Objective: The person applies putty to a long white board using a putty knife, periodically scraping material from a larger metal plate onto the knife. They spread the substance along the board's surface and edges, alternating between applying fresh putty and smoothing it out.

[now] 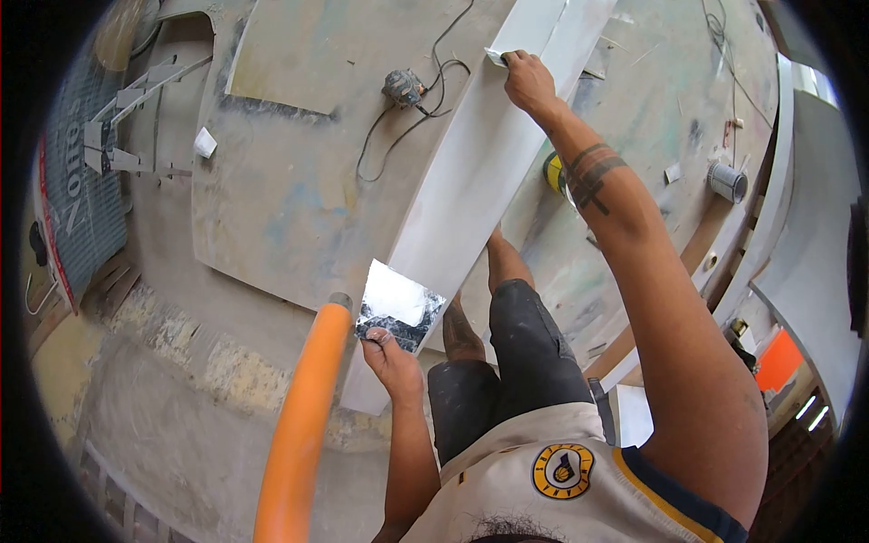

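White board slants from one o'clock to seven, a hand at each end

A long white board point(444, 217) lies through the middle of the view, its long axis running from one o'clock at the far end down to seven o'clock at the near end. The far end passes out of view at the top; the near end reaches past the edge of the stained worktop point(299, 208).

The right hand point(531, 88), near twelve to one o'clock, has its fingers curled tightly around a small pale blade point(495, 57). The blade juts from the fist toward ten o'clock, at the board's outer edge; whether it touches the surface cannot be told.

The left hand point(391, 362), toward seven o'clock, pinches a smeared plate point(398, 303) with the thumb on top. The plate points away from the hand toward one o'clock, with bright white paste on its far part and dark smears near the thumb. It overlaps the board in view.

Just beside the plate, an orange tube point(303, 425) leans from seven o'clock up toward the centre. A corded tool point(403, 88) lies at eleven o'clock, and a tin point(727, 183) stands out near two o'clock.
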### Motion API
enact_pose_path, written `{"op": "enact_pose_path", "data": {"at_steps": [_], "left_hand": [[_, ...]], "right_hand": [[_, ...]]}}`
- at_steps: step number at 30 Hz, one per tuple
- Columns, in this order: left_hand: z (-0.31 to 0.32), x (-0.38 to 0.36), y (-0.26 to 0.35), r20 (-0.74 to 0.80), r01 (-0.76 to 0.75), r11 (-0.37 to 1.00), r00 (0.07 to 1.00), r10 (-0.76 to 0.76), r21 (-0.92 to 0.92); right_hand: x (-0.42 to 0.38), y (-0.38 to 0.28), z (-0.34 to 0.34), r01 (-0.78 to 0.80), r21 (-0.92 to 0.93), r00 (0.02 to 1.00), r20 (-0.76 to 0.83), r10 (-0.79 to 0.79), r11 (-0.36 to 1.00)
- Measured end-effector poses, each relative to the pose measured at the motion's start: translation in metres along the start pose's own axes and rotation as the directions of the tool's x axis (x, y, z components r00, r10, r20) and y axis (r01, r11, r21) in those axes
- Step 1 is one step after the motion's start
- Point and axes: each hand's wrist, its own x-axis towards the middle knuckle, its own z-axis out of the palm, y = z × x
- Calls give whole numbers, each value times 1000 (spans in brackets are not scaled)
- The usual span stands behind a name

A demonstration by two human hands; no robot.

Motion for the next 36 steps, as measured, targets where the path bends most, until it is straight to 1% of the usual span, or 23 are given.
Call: {"op": "enact_pose_path", "data": {"at_steps": [2,6,8,12,17,20,24,29,32,36], "left_hand": [[-11,-1,-2,6,15,1000,1000,-15,25],[-34,-1,-17,15,-4,998,1000,3,60],[-33,-3,-11,-2,20,999,1000,-20,-29],[-59,-3,-26,55,30,999,998,-28,-28],[-77,-8,-34,1,-16,1000,1000,16,-19],[-89,-12,-35,8,-40,999,999,40,-21],[-104,-18,-42,-20,-24,999,1000,23,-48],[-123,-25,-59,-46,-50,994,998,46,-97],[-132,-30,-66,-48,-14,994,999,9,-107],[-143,-35,-71,-61,-15,995,998,9,-94]], "right_hand": [[-10,-7,4,0,10,1000,-3,0,1000],[-29,-23,11,-7,13,1000,-2,7,1000],[-37,-30,16,-4,13,1000,1,4,1000],[-57,-48,19,-3,27,1000,14,2,1000],[-84,-68,31,12,27,1000,3,-12,1000],[-100,-81,35,18,36,1000,-4,-18,999],[-121,-99,39,5,27,1000,0,-5,1000],[-147,-118,48,32,47,999,-17,-32,998],[-162,-130,53,34,42,999,-12,-33,999],[-183,-150,57,33,55,999,-11,-32,998]]}}
